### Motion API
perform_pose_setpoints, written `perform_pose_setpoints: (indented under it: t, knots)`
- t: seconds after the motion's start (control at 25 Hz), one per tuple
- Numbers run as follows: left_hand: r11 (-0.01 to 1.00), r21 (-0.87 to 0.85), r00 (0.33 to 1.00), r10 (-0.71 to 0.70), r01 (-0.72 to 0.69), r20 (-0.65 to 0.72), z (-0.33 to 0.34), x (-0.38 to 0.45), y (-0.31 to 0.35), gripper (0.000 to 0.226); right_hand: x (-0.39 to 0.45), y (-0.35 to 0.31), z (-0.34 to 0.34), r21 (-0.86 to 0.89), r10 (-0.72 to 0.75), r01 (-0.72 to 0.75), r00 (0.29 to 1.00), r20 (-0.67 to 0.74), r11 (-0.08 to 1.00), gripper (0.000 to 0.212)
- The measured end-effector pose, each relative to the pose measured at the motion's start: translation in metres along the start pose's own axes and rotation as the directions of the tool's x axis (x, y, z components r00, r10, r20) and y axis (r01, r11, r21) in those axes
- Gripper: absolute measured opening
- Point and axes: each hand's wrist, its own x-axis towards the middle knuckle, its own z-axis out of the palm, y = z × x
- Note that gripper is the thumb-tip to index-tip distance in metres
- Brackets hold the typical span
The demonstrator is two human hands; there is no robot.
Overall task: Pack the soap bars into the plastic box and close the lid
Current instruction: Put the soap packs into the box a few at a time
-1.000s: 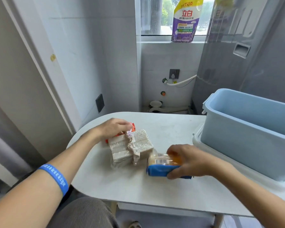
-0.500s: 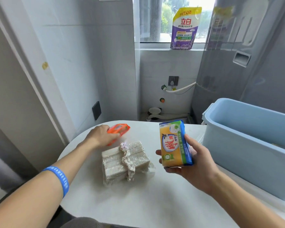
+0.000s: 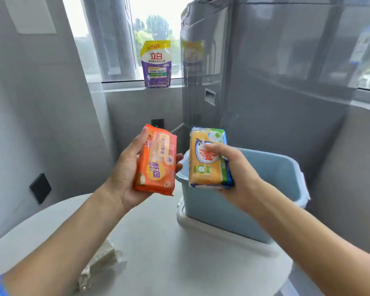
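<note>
My left hand [image 3: 126, 171] holds an orange-wrapped soap bar [image 3: 156, 161] upright in the air. Beside it, my right hand [image 3: 237, 169] grips a yellow and blue wrapped soap bar [image 3: 207, 165], also raised, in front of the near corner of the light blue plastic box [image 3: 271, 174]. The box stands open on its white lid [image 3: 181, 217], on the right of the round white table [image 3: 179, 263]. A bundle of plain soap bars in clear wrap [image 3: 103, 263] lies on the table under my left forearm, partly hidden.
A purple and yellow detergent pouch [image 3: 156, 64] stands on the window sill behind. A tall grey appliance [image 3: 265, 92] rises right behind the box. Grey walls close in on the left, with a black wall plate [image 3: 40, 188].
Both hands have risen from the table to chest height, each with its soap bar. The left hand lifted the orange bar off the table. The camera tilted up.
</note>
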Motion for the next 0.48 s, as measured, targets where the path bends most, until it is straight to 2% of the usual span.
perform_pose_setpoints:
  t: [0.08, 0.16, 0.24, 0.28, 0.32, 0.4, 0.44, 0.48]
  knots:
    - [0.999, -0.039, 0.998, 0.031, -0.029, 0.05, 0.039, 0.023, -0.013, 0.06, -0.005, -0.032, -0.03, -0.023, -0.034, 0.033, 0.997, -0.076, 0.999, 0.026]
    - [0.996, 0.031, 0.995, 0.088, -0.087, -0.057, 0.068, 0.049, -0.026, 0.036, -0.008, -0.058, -0.057, -0.169, -0.086, 0.061, 0.986, -0.144, 0.984, 0.031]
    - [0.974, 0.211, 0.972, 0.122, -0.079, -0.202, 0.084, 0.075, -0.035, 0.023, -0.005, -0.075, -0.08, -0.422, -0.168, 0.075, 0.968, -0.189, 0.904, 0.036]
    - [0.93, 0.364, 0.96, 0.149, -0.055, -0.236, 0.087, 0.087, -0.04, 0.022, -0.001, -0.078, -0.089, -0.542, -0.221, 0.075, 0.953, -0.209, 0.837, 0.041]
    - [0.82, 0.572, 0.955, 0.189, -0.024, -0.231, 0.086, 0.099, -0.044, 0.023, 0.004, -0.079, -0.097, -0.642, -0.275, 0.066, 0.933, -0.232, 0.764, 0.045]
    - [0.425, 0.904, 0.963, 0.22, 0.046, -0.153, 0.084, 0.116, -0.051, 0.033, 0.013, -0.076, -0.11, -0.827, -0.344, 0.009, 0.912, -0.224, 0.563, 0.052]
    - [0.24, 0.969, 0.964, 0.236, 0.064, -0.122, 0.084, 0.122, -0.054, 0.037, 0.017, -0.071, -0.114, -0.901, -0.326, -0.03, 0.927, -0.187, 0.432, 0.051]
    - [0.126, 0.989, 0.966, 0.24, 0.071, -0.1, 0.083, 0.127, -0.052, 0.039, 0.02, -0.067, -0.117, -0.945, -0.276, -0.053, 0.95, -0.148, 0.322, 0.048]
